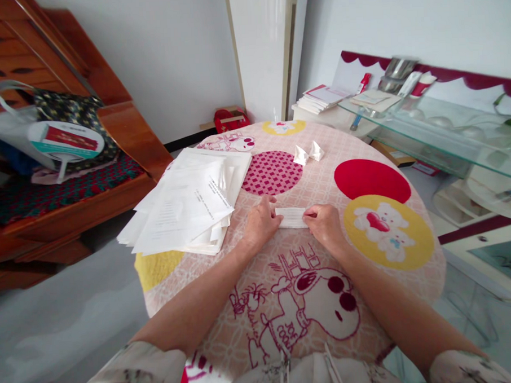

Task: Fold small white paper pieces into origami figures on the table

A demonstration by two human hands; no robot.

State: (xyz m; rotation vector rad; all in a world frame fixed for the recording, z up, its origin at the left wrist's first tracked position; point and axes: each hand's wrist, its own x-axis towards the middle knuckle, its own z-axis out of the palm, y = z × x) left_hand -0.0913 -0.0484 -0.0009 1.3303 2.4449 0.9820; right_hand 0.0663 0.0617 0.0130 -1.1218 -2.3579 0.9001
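Note:
Between my hands a narrow folded strip of white paper (292, 218) lies low over the tablecloth, long side running left to right. My left hand (261, 220) is at its left end, thumb and fingers closed on the edge. At the right end my right hand (324, 222) pinches the paper between thumb and curled fingers. Beyond them stand two small folded white paper shapes (308, 153), close side by side. A loose stack of white sheets (184, 203), some with printed text, spreads to the left of my left hand.
The round table wears a patterned cloth (259, 287). On the left is a wooden bench (121, 124) with a bag (69, 103) and a hand fan (65, 142). A glass shelf (443, 132) holding metal bowls (400, 69) and papers stands at the right.

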